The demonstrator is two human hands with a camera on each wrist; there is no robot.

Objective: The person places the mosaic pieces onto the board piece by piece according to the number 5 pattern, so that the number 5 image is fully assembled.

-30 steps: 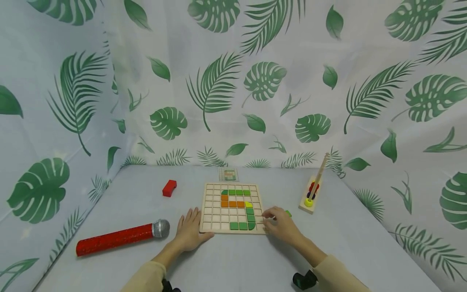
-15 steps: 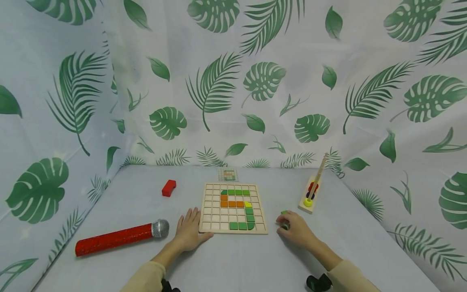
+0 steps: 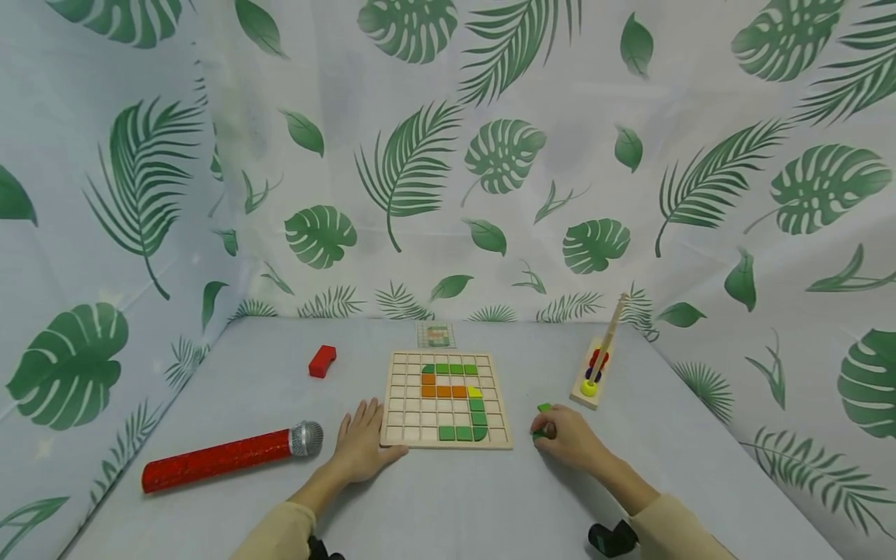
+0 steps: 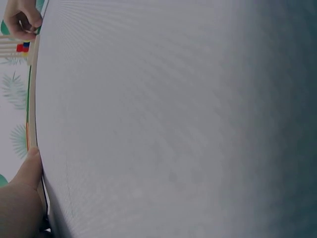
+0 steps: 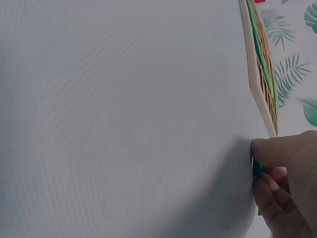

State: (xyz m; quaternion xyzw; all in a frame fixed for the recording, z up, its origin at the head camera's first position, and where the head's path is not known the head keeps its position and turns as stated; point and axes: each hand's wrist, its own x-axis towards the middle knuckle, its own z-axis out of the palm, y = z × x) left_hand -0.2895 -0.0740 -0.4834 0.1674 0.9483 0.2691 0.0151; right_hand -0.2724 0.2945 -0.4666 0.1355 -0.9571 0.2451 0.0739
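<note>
A square wooden grid board point(image 3: 402, 412) lies on the table, with green, orange and yellow tiles set in some of its cells. My left hand point(image 3: 360, 451) rests flat beside the board's left edge, fingers spread, its thumb at the near-left corner. To the right of the board, my right hand point(image 3: 570, 438) pinches a dark green tile point(image 5: 257, 167) between thumb and fingers, low at the table surface. Just beyond those fingers lies a lighter green tile point(image 3: 544, 407). How many pieces the right hand covers is hidden.
A small pattern card point(image 3: 435, 335) lies behind the board. Left of it is a red arch-shaped block point(image 3: 323, 362). A red microphone point(image 3: 217, 460) lies to the left of my left hand. At the back right stands a wooden bead toy with rods point(image 3: 585, 393).
My right hand has moved right, from the board's right edge to the green tiles beside it, and its fingertips have closed on one. The left hand stays put.
</note>
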